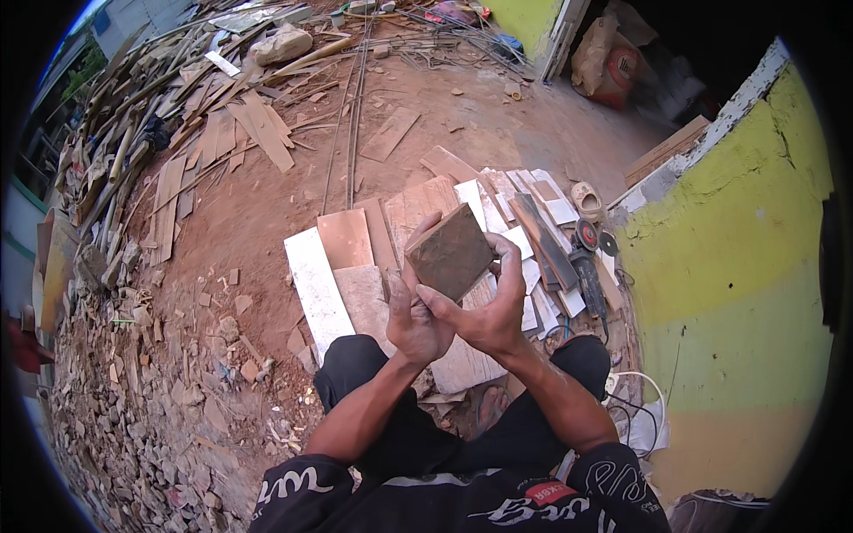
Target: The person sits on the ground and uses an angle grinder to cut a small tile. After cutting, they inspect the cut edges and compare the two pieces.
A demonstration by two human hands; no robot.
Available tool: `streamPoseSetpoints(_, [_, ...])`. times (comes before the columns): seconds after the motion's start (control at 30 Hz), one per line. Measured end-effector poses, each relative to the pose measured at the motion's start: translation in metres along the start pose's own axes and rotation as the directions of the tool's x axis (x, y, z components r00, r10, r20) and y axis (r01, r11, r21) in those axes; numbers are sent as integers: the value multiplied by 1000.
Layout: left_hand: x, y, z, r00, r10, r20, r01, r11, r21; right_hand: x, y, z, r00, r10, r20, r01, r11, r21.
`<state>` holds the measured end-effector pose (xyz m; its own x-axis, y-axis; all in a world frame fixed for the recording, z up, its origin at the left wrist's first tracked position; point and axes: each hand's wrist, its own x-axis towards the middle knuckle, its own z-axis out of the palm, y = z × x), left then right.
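Between both hands I hold up a dark brown, roughly square tile piece (451, 252) over a spread of boards and tiles. My left hand (416, 322) is closed on its left and lower edge, fingers partly behind it. Wrapped round its right edge is my right hand (489, 306), with the thumb along the lower side. Below lie a white strip (318, 284), an orange-brown tile (346, 238) and a pale dusty slab (366, 306). An angle grinder (587, 271) rests on the pieces to the right, beside a dark narrow strip (542, 240).
A yellow-green wall (729, 266) stands close on my right, with a doorway and a sack (606, 62) beyond. Rubble (169, 426) covers the left ground. Wood scraps (262, 129) and long thin rods (357, 115) lie farther off. A white cable (653, 391) loops by my right knee.
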<state>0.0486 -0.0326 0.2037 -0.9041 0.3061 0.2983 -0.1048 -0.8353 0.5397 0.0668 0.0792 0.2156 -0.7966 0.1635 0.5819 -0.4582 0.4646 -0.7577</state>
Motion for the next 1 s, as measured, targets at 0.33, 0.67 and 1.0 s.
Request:
streamPoseSetpoints(0.33, [1, -1, 1, 999, -35, -37, 33, 999, -41, -3, 8, 1, 1000, 13, -15, -13, 1000, 2])
streamPoseSetpoints(0.67, [2, -1, 2, 998, -42, -45, 41, 999, -35, -4, 12, 2, 1000, 27, -1, -27, 999, 28])
streamPoseSetpoints(1.0, [16, 20, -4, 977, -212, -27, 202, 959, -196, 26, 4, -42, 995, 5, 95, 0, 998, -58])
